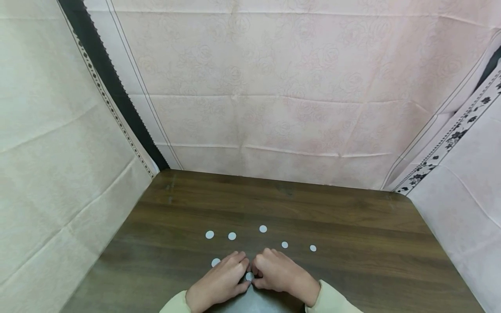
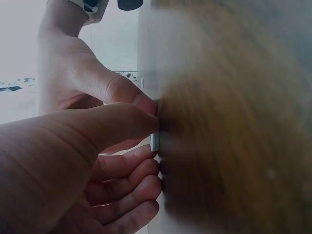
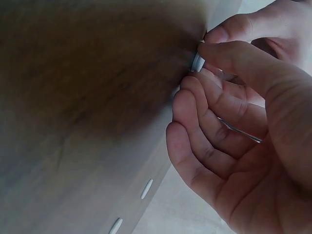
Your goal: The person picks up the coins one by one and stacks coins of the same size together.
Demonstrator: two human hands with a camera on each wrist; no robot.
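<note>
A small white disc (image 1: 249, 276) lies on the brown wooden table between my two hands. My left hand (image 1: 225, 278) holds its left side, with thumb and index finger close about it. From the other side my right hand (image 1: 279, 274) grips it with curled fingers, its thumb near the left thumb. Seen edge-on in the left wrist view, the disc (image 2: 155, 142) sits against the tabletop, partly covered by fingers. In the right wrist view the disc (image 3: 197, 61) shows between thumb and index finger. A thin metallic line (image 3: 239, 130) runs behind the right fingers; its kind is unclear.
Several more white discs lie apart on the table (image 1: 352, 226): one disc (image 1: 215, 262) beside the left hand, others such as this disc (image 1: 263, 228) beyond the hands and a disc (image 1: 313, 248) to the right. Pale patterned cloth (image 1: 274, 87) hangs around the table's back and sides.
</note>
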